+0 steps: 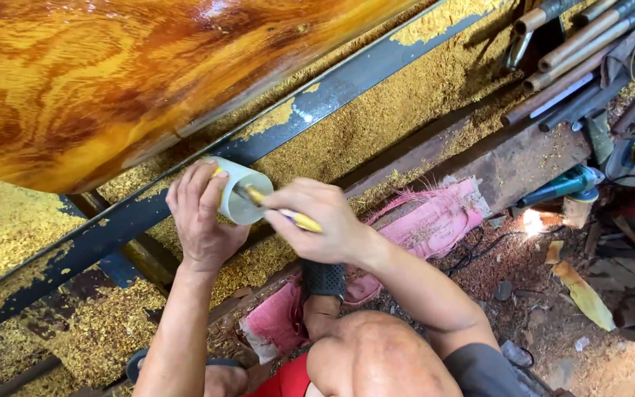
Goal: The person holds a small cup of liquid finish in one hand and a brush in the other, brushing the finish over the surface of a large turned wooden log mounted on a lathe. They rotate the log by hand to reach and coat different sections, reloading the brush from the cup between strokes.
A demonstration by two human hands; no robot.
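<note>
Bent knee (376,353) below, left hand (201,220) cups white cup (242,192); right hand (321,224) pinches brush (288,215).

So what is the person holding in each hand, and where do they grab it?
The left hand wraps the side of a white cup. The right hand pinches a yellow-handled brush mid-handle, tip in the cup.

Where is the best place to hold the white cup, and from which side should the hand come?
Grip the cup around its round side wall, from the left, as the left hand does. Its open mouth faces right, where the right hand dips a brush, so that side must stay free.
</note>
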